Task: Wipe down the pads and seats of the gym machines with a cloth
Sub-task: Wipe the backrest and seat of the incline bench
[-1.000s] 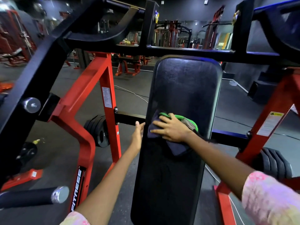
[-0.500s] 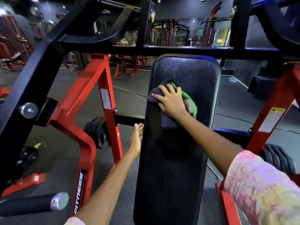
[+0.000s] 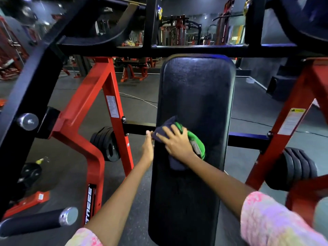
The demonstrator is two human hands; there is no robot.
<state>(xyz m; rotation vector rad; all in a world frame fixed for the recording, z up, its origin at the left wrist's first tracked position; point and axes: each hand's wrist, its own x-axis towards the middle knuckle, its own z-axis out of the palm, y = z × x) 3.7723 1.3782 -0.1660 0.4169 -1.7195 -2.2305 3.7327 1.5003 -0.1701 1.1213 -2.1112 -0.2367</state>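
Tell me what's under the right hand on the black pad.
A bunched cloth, dark blue and green, lies under the right hand, pressed on the black pad. The pad surface beneath it is covered.

Dark gym hall, dim lighting. Grey rubber floor with a thin cable running across it. Red and black machines line the far dark wall. Black weight plates stacked on red frame.
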